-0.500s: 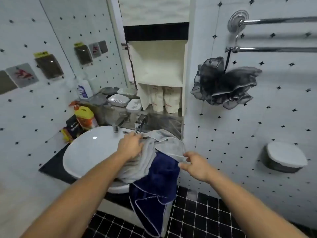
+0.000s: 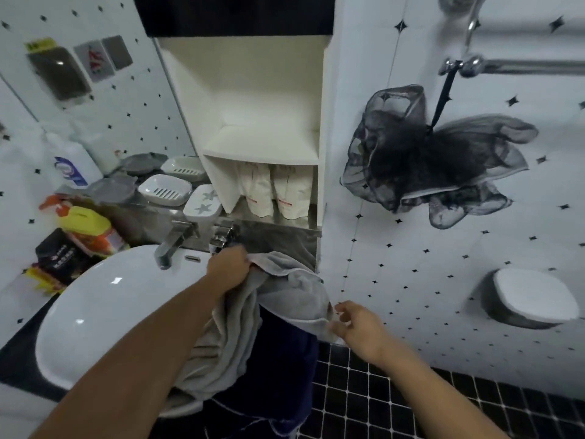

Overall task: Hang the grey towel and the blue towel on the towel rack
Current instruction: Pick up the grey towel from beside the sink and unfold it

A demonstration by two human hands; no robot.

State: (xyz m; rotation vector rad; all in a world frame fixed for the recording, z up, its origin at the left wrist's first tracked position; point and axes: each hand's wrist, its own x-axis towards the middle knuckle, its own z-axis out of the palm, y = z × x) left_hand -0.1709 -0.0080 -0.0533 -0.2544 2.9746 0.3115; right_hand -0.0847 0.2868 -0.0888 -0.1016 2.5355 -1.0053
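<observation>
The grey towel (image 2: pixel 285 299) lies bunched over the right rim of the white sink (image 2: pixel 104 315), on top of the blue towel (image 2: pixel 278 375), which hangs down toward the floor. My left hand (image 2: pixel 229 267) grips the grey towel's upper edge near the tap. My right hand (image 2: pixel 359 327) pinches the same towel's lower right corner. The chrome towel rack (image 2: pixel 519 66) is on the tiled wall at the upper right, well above both hands; only its lower bar and left bracket show.
A black mesh bath sponge (image 2: pixel 427 160) hangs from the rack's left end. A wall soap dish (image 2: pixel 531 299) sits low on the right wall. Soap dishes (image 2: pixel 164 188), bottles and a yellow-capped bottle (image 2: pixel 85 223) crowd the counter behind the sink. White shelf niche (image 2: pixel 262 144) stands behind.
The view has moved closer and tilted down. My left hand has lifted the grey towel's edge slightly; my right hand keeps hold of its corner.
</observation>
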